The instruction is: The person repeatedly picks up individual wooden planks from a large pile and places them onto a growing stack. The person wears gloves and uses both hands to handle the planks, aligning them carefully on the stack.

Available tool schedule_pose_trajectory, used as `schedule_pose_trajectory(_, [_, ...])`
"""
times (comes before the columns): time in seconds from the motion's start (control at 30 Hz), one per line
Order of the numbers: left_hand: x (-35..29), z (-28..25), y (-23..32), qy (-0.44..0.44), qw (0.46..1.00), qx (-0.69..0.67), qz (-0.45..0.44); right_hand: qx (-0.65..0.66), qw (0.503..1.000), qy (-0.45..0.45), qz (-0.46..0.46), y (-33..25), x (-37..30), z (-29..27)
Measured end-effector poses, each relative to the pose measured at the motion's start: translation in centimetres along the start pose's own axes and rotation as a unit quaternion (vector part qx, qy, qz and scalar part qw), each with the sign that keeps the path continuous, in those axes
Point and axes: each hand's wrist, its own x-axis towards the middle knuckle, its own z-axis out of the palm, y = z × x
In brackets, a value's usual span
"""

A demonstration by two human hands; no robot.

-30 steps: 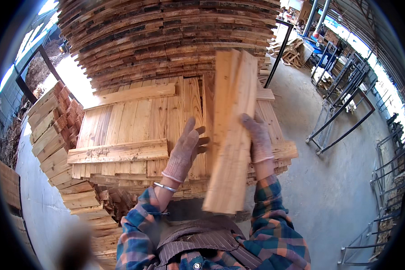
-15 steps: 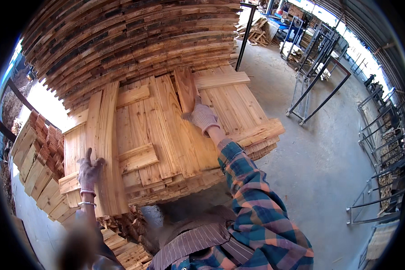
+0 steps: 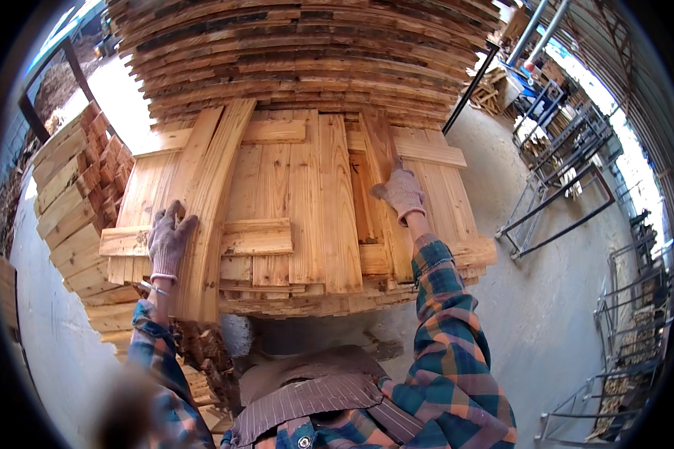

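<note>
Pale wooden boards (image 3: 288, 202) lie in a flat layer on a stack before me. At the left, my left hand (image 3: 168, 241), in a knitted glove, rests on the edge of two long, loose boards (image 3: 216, 191) that jut past the stack's front. Its fingers are spread, with the thumb over the wood. My gloved right hand (image 3: 403, 194) spans a darker reddish board (image 3: 380, 142), its thumb at the left edge and its fingers toward the right. Left of that board is a gap showing wood underneath. Short crosspieces (image 3: 257, 236) lie across the layer.
A tall wall of stacked boards (image 3: 299, 67) rises behind the layer. More stacked wood (image 3: 71, 217) leans at the left. Black metal frames (image 3: 562, 209) stand on the concrete floor (image 3: 494, 314) at the right, with racks (image 3: 629, 314) along the far right side.
My right hand has shifted the reddish board rightward, widening the gap beside it. My left hand stays by the long boards at the left. The whole view has turned.
</note>
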Motion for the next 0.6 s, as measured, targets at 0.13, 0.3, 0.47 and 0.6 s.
schedule_pose_trajectory(0.13, [-0.1, -0.6, -0.4, -0.007, 1.0, 0.001, -0.03, 0.017, 0.999, 0.012, -0.046, -4.1, -1.6, 1.9])
schedule_pose_trajectory(0.3, [0.1, -0.9, 1.2, -0.023, 0.999, -0.022, -0.038, 0.248, 0.948, 0.051, -0.195, 3.6, 2.4, 1.2])
schedule_pose_trajectory(0.47, [0.1, -0.5, -1.5, -0.029, 0.999, -0.008, -0.01, 0.017, 0.984, 0.091, -0.151, 7.1, 1.2, -0.2])
schedule_pose_trajectory(0.6, [-0.9, -1.7, -0.7, -0.061, 0.995, -0.085, -0.002, -0.005, 0.957, 0.007, -0.291, 6.9, -0.3, 1.2])
